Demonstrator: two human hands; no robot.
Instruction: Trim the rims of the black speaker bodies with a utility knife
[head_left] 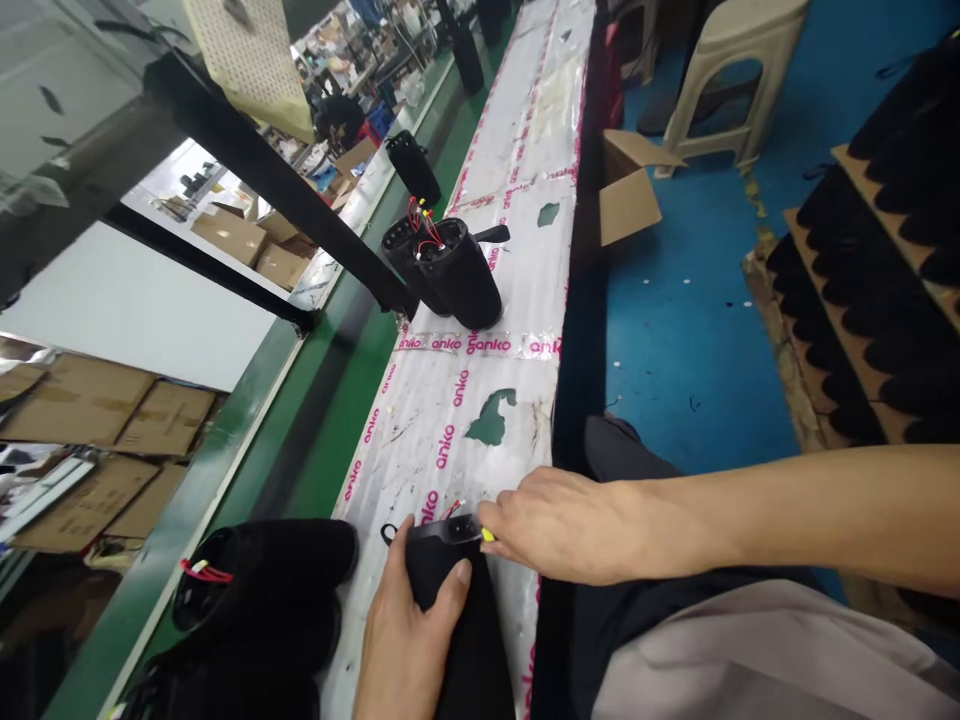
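My left hand (pixel 409 630) is wrapped around a black fabric-covered cylindrical speaker body (pixel 472 650) lying at the lower middle, its thumb on top. A dark plastic strip (pixel 446 530) with small openings shows at the far end of this body, with a thin black loop and red wires beside it. My right hand (pixel 559 525) is closed at the strip's right end, where a small yellow tip (pixel 487 535) pokes out by the fingers. The rest of what it grips is hidden.
White anko-printed wrap (pixel 420 440) covers the bench. More black cylinders with red wires stand ahead (pixel 461 280) and lie at left (pixel 270 570). An open carton (pixel 634 190) and a plastic stool (pixel 735 80) are on the blue floor; stacked black cylinders (pixel 870 280) fill the right.
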